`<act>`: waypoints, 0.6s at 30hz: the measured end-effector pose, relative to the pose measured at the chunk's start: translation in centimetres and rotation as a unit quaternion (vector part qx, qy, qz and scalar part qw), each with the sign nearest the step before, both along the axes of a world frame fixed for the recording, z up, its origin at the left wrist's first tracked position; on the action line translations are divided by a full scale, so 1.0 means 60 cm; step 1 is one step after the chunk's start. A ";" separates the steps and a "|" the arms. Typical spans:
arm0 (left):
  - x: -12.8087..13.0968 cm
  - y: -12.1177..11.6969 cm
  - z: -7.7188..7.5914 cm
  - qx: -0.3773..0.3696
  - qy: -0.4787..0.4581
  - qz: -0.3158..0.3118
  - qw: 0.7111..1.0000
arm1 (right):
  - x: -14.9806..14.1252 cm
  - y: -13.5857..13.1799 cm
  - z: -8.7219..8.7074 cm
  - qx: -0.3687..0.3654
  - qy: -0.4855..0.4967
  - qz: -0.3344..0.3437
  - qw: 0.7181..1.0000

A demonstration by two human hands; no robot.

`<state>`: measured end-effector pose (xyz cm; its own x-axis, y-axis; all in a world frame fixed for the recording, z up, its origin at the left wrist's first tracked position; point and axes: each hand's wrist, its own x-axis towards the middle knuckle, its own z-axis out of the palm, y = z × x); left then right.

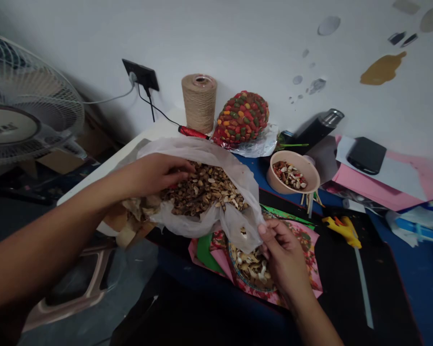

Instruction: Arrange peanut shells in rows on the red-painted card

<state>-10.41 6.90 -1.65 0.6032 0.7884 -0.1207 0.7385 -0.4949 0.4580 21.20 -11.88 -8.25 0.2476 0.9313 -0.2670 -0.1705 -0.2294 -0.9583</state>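
Observation:
My left hand (169,172) reaches over the rim of a thin white plastic bag (202,149), fingers stretched out and apart over a heap of brown and pale nutshells (202,190). Its fingertips touch the shells. The bag's near edge is pinched between the thumb and fingers of my right hand (283,245). Below the bag lies a round tray (254,269) of pale split shells, partly hidden by the bag and my right hand. Floral and pink sheets (306,240) lie under the tray.
A twine cone (199,103) and a ball covered in coloured shells (242,117) stand by the wall. Right of the bag are a bowl of shells (292,174), a dark flask (321,127) and a yellow glue gun (342,230). A fan (29,110) stands left.

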 end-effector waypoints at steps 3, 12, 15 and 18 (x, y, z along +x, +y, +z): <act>0.007 -0.011 -0.005 0.018 0.051 -0.010 0.999 | -0.002 0.001 -0.001 -0.004 0.005 -0.004 1.000; 0.031 -0.022 -0.032 -0.020 0.111 -0.103 0.988 | -0.005 0.000 -0.002 -0.001 0.023 -0.005 1.000; 0.048 -0.021 -0.022 0.064 0.141 -0.044 0.987 | -0.005 0.001 0.000 -0.010 0.019 -0.018 1.000; 0.065 -0.022 -0.026 0.114 0.158 -0.048 0.980 | -0.008 0.002 0.001 -0.009 0.019 -0.017 1.000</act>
